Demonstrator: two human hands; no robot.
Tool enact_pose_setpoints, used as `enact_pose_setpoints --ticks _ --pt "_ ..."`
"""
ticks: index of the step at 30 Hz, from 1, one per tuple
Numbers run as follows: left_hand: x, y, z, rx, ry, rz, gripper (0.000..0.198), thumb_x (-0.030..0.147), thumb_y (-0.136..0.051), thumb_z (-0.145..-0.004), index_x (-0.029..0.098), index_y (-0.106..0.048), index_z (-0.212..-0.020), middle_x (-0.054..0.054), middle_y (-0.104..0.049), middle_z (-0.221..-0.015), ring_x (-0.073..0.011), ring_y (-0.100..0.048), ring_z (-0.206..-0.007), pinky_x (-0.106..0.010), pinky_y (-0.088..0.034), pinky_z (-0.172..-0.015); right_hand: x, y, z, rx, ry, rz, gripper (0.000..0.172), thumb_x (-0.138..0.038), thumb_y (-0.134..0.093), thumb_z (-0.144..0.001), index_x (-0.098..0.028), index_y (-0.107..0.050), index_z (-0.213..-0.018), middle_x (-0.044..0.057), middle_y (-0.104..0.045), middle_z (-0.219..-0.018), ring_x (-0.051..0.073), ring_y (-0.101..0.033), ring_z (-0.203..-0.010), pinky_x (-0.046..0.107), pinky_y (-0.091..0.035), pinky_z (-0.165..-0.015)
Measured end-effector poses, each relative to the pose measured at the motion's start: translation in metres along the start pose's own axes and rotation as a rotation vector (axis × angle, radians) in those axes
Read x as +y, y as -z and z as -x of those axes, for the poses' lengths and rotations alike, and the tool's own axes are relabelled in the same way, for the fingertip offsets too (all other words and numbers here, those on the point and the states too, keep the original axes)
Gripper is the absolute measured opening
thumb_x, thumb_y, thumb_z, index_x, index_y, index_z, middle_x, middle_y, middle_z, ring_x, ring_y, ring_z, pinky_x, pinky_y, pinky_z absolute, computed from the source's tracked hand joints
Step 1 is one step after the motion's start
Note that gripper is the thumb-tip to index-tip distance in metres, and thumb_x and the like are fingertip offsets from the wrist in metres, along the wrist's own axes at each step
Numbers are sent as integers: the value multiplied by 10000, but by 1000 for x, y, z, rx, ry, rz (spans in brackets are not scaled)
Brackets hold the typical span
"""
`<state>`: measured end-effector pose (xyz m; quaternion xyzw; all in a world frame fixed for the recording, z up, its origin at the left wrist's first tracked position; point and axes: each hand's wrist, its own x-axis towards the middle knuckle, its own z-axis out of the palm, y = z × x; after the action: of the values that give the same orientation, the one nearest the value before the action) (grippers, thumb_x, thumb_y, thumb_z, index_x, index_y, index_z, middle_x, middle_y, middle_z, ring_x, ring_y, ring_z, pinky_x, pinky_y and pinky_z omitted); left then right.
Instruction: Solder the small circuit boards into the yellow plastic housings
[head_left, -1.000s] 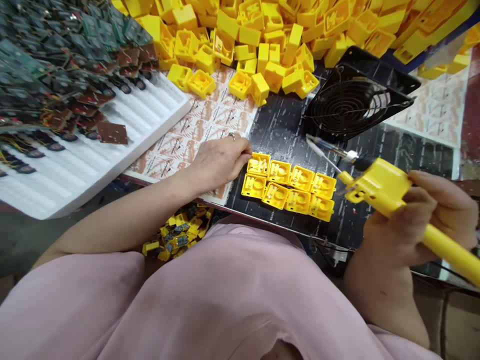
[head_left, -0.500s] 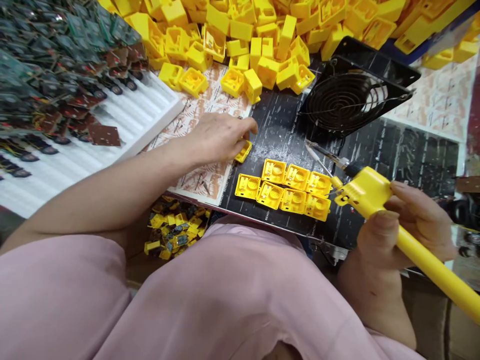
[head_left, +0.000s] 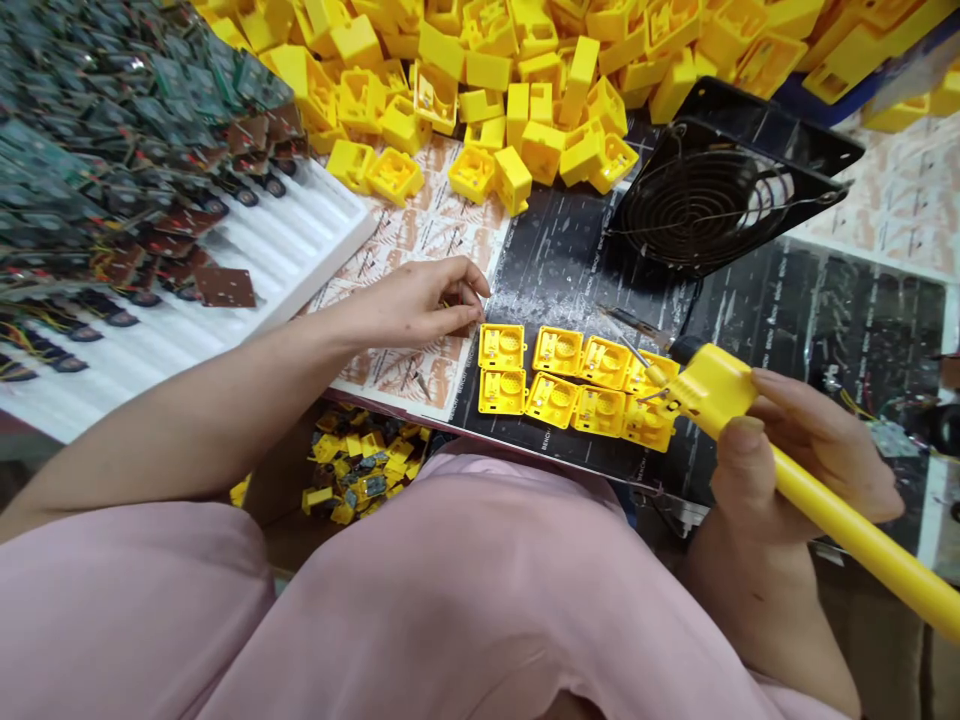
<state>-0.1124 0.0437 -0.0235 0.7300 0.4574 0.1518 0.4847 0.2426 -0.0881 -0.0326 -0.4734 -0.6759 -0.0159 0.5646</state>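
Observation:
My right hand [head_left: 802, 450] is wrapped round a yellow soldering iron [head_left: 716, 380], a gun type with a thick yellow handle. Its metal tip and a thin tube point left, over the right end of two rows of small yellow plastic cases. My left hand [head_left: 431, 300] is beside the leftmost yellow case [head_left: 502, 346] of the back row, fingers loosely curled, thumb and forefinger apart, nothing visible between them. Below that stands another yellow case [head_left: 502, 391] in the front row. The open cases show round grilles and small metal pieces inside.
A black fan [head_left: 697, 200] stands behind the cases on the dark mat [head_left: 555, 230]. Yellow housings [head_left: 544, 150] are heaped along the back. At left, a white foam tray [head_left: 315, 235] bears many circuit boards [head_left: 225, 287]. Below the table edge is a box of yellow scraps [head_left: 367, 465].
My left hand has set down the yellow case at the left end of the back row and drawn back from it. The soldering iron has moved slightly left, over the rightmost cases.

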Motion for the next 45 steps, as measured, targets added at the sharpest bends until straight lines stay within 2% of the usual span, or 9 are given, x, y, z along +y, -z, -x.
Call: enact_pose_setpoints --ticks 5,11,14,17,22,27,32,37,45 --pt "-6 -3 5 23 84 240 483 373 -788 -803 239 -595 -1225 -50 -861 -957 -170 -794 -765 -270 -607 -719 -1 -2 0 14 -6 -16 417 -303 -926 -879 -318 -849 -1288 43 -869 -949 151 -715 -587 241 -542 -471" --pt "-6 -16 5 141 194 436 177 337 -795 -886 195 -712 -951 -86 -851 -952 -183 -800 -830 -341 -657 -815 -2 1 3 -39 -21 23 471 -276 -915 -868 -355 -832 -1325 22 -870 -966 156 -686 -545 261 -460 -383" --pt "-2 -14 7 165 141 263 234 384 -711 -958 171 -805 -980 -82 -818 -884 -191 -780 -790 -365 -659 -840 -3 3 4 -76 -52 37 500 -268 -901 -874 -380 -816 -1354 12 -858 -929 147 -637 -502 273 -391 -350" --pt "7 -5 12 125 46 -155 292 366 -642 -972 184 -862 -1032 -72 -821 -886 -221 -790 -854 -379 -626 -946 -3 1 4 -57 -21 40 484 -306 -916 -868 -368 -825 -1340 21 -862 -942 154 -676 -541 260 -450 -400" --pt "21 -9 22 90 54 -589 341 335 -609 -962 226 -859 -1166 -64 -829 -879 -280 -803 -949 -475 -543 -1109 -2 -8 -1 58 -24 -65 373 -547 -797 -989 -279 -876 -1234 77 -847 -869 185 -712 -564 267 -495 -424" --pt "20 -24 22 140 40 -641 359 374 -546 -942 228 -866 -1015 -65 -801 -791 -263 -755 -839 -514 -506 -1122 -11 -15 -5 -93 -57 -120 349 -430 -823 -987 -306 -841 -1313 59 -862 -947 185 -738 -614 269 -528 -466" --pt "24 -27 19 181 -9 -654 327 377 -547 -932 233 -839 -954 -26 -746 -706 -221 -701 -771 -536 -432 -1208 -25 -25 -5 -269 -79 -144 517 -328 -868 -957 -314 -723 -1453 30 -850 -1117 173 -793 -751 277 -663 -653" --pt "26 -27 19 177 -33 -704 307 344 -526 -938 238 -813 -914 -35 -808 -844 -234 -734 -884 -542 -393 -1249 -30 -36 -9 -351 68 -136 355 -244 -862 -949 -274 -747 -1284 2 -858 -988 190 -820 -737 293 -708 -684" --pt "24 -29 15 192 -37 -723 270 350 -536 -890 238 -780 -860 2 -751 -726 -223 -733 -820 -499 -439 -1204 -34 -46 -11 -303 110 -198 240 -174 -903 -892 -229 -686 -978 -22 -799 -789 176 -794 -637 235 -666 -569"
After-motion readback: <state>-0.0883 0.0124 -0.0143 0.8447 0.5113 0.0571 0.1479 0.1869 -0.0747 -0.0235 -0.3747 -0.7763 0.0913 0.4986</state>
